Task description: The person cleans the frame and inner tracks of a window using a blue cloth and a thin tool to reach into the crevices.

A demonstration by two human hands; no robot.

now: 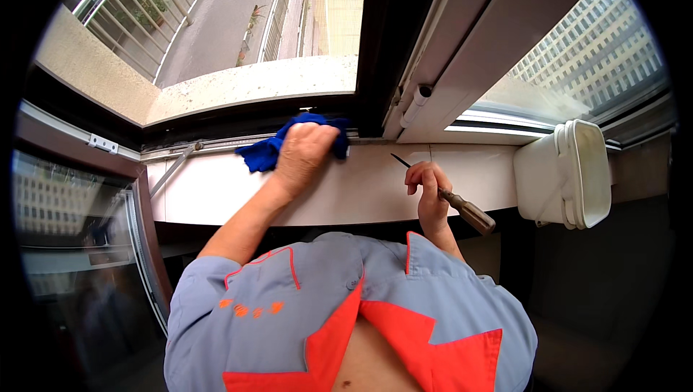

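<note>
A blue cloth (261, 155) is bunched under my left hand (304, 152), whose fingers press it against the lower rail of the dark window frame (224, 119). Parts of the cloth stick out on both sides of the hand. Over the pale sill (346, 201), to the right, my right hand (432, 193) is closed around the shaft of a screwdriver (471, 213). The brown handle points down and right, while the thin dark tip extends left toward the sill.
A white bucket (538, 175) stands tilted in view on the sill's right end. At left, an open window sash (148, 240) swings inward, joined by a metal stay arm (173, 170). A thick frame post (447, 53) rises right of centre. Outside are railings (137, 16) and a walkway.
</note>
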